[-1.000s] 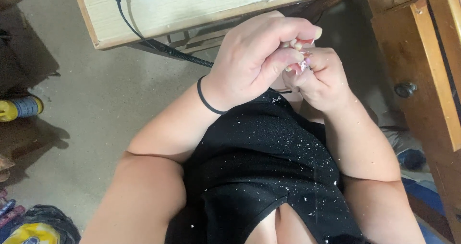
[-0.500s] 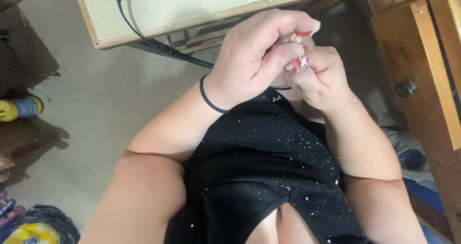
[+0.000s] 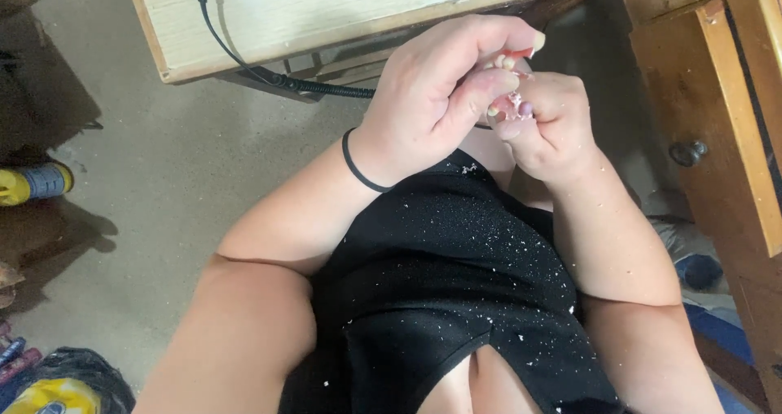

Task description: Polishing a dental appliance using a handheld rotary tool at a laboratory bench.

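Observation:
My left hand [image 3: 440, 96] and my right hand [image 3: 550, 125] are pressed together above my lap, just below the table edge. Between the fingertips sits a small pale pink object [image 3: 513, 103], mostly hidden, so its kind is unclear. A thin red tool tip [image 3: 518, 54] shows under my left fingers. A black band circles my left wrist [image 3: 358, 163]. My black garment [image 3: 456, 275] is speckled with white crumbs.
A light wooden table [image 3: 326, 15] lies ahead with a black cable [image 3: 269, 72] hanging off it. A brown wooden cabinet with a knob [image 3: 688, 149] stands at the right. On the concrete floor at the left lie a yellow-blue bottle [image 3: 32, 182] and a bag [image 3: 57, 389].
Both hands have stayed together, with only small finger shifts on the object; the left fingers have curled slightly further over it.

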